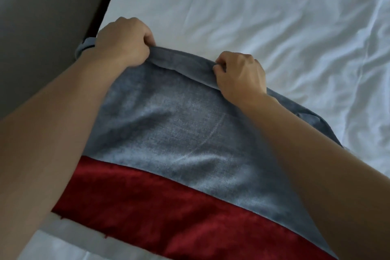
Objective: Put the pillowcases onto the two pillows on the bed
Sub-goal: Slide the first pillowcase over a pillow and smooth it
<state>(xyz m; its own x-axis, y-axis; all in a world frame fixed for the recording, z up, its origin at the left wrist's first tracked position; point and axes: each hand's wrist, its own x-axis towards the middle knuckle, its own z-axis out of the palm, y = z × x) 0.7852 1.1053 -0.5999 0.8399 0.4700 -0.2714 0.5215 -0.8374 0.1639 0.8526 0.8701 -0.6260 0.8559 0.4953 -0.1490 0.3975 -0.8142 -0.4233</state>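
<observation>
A grey-blue pillowcase [179, 124] lies spread over a pillow on the bed, with a small fold of it showing behind my left wrist. My left hand [124, 42] grips its far edge at the left. My right hand [240, 74] pinches the same rolled far edge further right. A dark red velvety fabric [160, 211] lies nearer to me, partly under the grey-blue one; I cannot tell whether it is a pillow or a pillowcase. A white fabric strip [69, 232] runs along its near edge.
A wrinkled white bed sheet [263, 17] covers the mattress beyond and to the right. A dark headboard or bed frame edge [105, 2] and a grey wall [42, 17] stand at the left.
</observation>
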